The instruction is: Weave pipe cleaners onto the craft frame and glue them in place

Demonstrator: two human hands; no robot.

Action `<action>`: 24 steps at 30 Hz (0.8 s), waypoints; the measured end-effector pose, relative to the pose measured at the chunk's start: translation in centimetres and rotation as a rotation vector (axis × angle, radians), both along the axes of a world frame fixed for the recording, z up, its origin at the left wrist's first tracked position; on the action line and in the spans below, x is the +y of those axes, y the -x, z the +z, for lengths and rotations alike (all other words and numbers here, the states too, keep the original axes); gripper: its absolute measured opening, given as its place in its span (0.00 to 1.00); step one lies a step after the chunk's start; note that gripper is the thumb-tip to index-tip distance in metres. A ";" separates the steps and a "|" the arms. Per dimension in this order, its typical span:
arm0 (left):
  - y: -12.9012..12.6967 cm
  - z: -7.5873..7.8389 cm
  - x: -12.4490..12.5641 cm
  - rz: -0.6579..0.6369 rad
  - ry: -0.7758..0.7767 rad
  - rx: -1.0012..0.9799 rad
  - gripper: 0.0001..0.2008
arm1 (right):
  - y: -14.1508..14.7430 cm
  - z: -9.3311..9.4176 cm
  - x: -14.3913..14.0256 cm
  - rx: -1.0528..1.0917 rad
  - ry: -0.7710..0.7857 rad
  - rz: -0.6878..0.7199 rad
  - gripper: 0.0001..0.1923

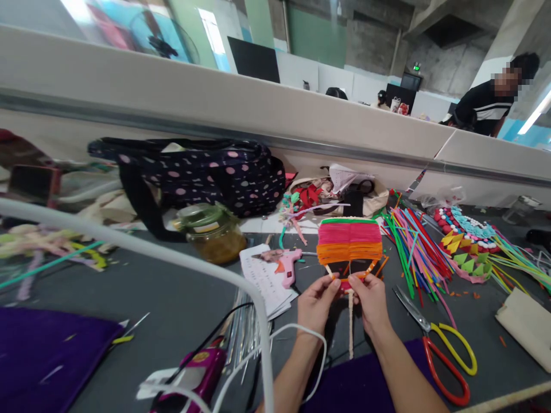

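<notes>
Holding orange strip [343,280] below striped panel [349,240] in narrow pinch w/ L hand [317,303] + R hand [372,299], lower ctr of frame; near scissors [425,327], lower R.

The hot glue gun [289,267] lies partly over paper sheets [260,281] on the desk [172,298]. Left of it stands a lidded jar [210,232]; behind and left, a handbag [193,172]. Rightward: craft frame [349,235] between left hand [317,301] and right hand [373,295], then pipe cleaners [419,244]. Scissors [426,327]: right, nearer the front.
</notes>
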State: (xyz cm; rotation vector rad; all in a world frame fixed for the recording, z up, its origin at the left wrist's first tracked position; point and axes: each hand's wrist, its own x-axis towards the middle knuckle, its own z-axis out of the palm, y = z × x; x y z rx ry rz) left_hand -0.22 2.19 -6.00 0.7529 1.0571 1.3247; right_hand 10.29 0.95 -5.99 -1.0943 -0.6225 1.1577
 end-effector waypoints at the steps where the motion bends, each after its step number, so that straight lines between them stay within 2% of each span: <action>1: 0.0 0.0 0.0 -0.019 0.002 -0.006 0.21 | 0.0 0.1 0.0 0.002 -0.002 -0.003 0.14; 6: 0.1 -0.1 0.0 -0.056 0.005 -0.021 0.22 | -0.1 0.1 -0.1 -0.005 0.001 -0.015 0.14; 14: 0.1 -0.3 0.1 -0.002 0.025 -0.044 0.20 | 0.1 0.0 -0.1 -0.041 0.007 -0.003 0.14; 20: 0.1 0.2 -0.1 -0.078 0.078 -0.125 0.22 | -0.4 -0.1 -0.2 -0.039 0.004 -0.034 0.15; 24: 0.5 0.2 0.2 -0.027 0.102 -0.209 0.19 | -0.6 -0.5 -0.2 -0.028 0.001 -0.027 0.14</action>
